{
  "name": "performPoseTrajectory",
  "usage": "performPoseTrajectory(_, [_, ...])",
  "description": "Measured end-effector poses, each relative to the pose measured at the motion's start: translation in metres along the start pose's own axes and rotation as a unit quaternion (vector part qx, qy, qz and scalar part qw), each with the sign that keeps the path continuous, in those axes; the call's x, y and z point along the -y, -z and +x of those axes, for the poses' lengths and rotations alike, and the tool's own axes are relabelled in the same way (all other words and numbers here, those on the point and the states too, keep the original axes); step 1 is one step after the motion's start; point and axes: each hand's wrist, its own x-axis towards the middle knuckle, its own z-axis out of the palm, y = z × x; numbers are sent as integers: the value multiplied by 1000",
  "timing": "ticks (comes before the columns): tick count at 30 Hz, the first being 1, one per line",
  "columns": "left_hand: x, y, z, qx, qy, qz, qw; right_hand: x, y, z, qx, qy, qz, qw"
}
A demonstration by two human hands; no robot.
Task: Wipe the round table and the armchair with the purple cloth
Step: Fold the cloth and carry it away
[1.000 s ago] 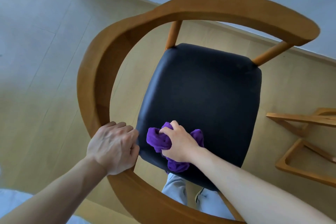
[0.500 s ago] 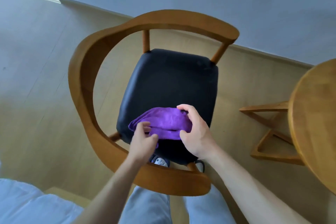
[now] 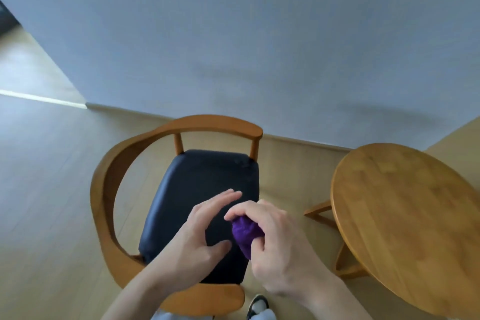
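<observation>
Above the armchair (image 3: pixel 179 189) seat, at six o'clock of view, the right hand (image 3: pixel 275 244) clutches the bunched purple cloth (image 3: pixel 244 232), left hand (image 3: pixel 200 228) released; advise spreading it flat before wiping the round table (image 3: pixel 405 215) at three o'clock.

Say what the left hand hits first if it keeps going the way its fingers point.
Probably nothing soon. The left hand is open, its fingers pointing up and right across the seat, left of the cloth. Farther along that line stands the chair's front right post, though depth is unclear.
</observation>
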Motion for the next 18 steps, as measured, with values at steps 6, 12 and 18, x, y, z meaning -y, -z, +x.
performPoseTrajectory(6, [-61, 3, 7, 4, -98, 7, 995, 37, 39, -16, -26, 26, -30, 999])
performPoseTrajectory(12, [-63, 44, 10, 65, -97, 45, 992, 62, 47, -14, -109, 5, -34, 993])
performPoseTrajectory(18, [-44, 103, 13, 32, -141, 115, 983, 100, 37, 11, -165, 3, -28, 986])
